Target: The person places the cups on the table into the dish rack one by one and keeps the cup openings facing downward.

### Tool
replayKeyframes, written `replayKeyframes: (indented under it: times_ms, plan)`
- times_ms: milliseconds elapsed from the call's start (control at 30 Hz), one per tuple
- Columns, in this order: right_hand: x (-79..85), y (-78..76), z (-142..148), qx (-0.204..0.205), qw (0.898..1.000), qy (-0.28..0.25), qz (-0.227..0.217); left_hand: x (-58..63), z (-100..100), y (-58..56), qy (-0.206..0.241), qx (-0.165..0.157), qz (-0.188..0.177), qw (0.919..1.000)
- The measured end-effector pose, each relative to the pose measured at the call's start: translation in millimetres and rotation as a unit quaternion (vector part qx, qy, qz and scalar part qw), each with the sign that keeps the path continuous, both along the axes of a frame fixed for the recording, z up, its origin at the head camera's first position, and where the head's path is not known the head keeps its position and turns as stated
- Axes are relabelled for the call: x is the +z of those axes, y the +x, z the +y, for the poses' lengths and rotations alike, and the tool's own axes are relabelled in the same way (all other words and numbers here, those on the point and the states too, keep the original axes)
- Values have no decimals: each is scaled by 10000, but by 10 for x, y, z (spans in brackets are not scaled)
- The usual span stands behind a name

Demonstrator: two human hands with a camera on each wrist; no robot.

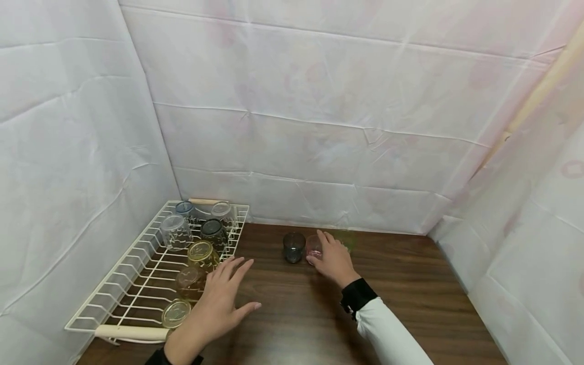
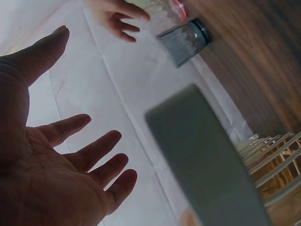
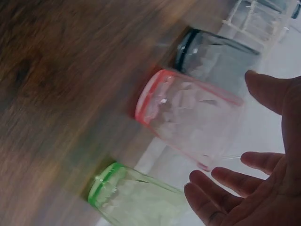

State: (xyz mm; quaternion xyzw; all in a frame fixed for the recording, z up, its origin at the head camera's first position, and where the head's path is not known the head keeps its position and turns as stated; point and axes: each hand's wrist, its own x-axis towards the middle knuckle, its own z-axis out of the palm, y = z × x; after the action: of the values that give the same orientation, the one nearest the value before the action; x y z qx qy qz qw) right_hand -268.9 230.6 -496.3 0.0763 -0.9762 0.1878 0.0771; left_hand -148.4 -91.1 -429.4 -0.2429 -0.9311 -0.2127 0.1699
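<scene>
My right hand (image 1: 335, 259) reaches over a pink-tinted glass (image 3: 188, 113) standing upright on the dark wooden table. Thumb and fingers are spread about its rim without gripping it. On its left, close by, stands a dark grey glass (image 1: 293, 248); a pale green glass (image 3: 136, 195) is on its right, partly behind the hand in the head view. My left hand (image 1: 219, 299) hovers palm inward beside the dish rack's right side, fingers apart and holding nothing. It overlaps the nearer glasses in the rack, an amber glass (image 1: 189, 282) among them.
A white wire dish rack with a wooden handle (image 1: 132, 332) stands at the left. Several upturned glasses line it, including a yellow glass (image 1: 202, 253), a black glass (image 1: 213, 230) and a clear glass (image 1: 175, 232). White sheeting (image 1: 296, 142) walls the table's back and sides.
</scene>
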Motion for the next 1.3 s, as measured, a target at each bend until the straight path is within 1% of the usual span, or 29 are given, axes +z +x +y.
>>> replayKeyframes:
  times_ms: [100,267,500,667,767,933,1100,1200,1300]
  plan:
    - [-30,-44,-10,-7,10000,58,-35,-16,-8,0,6,21,26,10000]
    - [-73,-82,-30,-35,9999,103,125,-32,-16,0,5,22,74,10000]
    - [-71,-68,-62,-59,9994,189,292,-35,-11,15,-50,158,-123,9998]
    - [-61,-96,-61,-42,9994,258,218,-39,-20,44,-15,219,-235,9995]
    - [-57,-119,-58,-54,9996,247,147,-43,-29,52,34,248,-234,9994]
    - [-68,-127,-33,-144,9999,-22,-81,-63,-42,60,91,286,-174,9994]
    - [-69,-78,-4,-154,9983,-389,-415,-74,-55,74,108,298,-184,9993]
    - [-44,-32,4,-174,9972,-545,-488,-69,-62,76,115,288,-170,9994]
    - [-7,13,4,-160,9972,-614,-408,-56,-70,75,135,286,-137,9994]
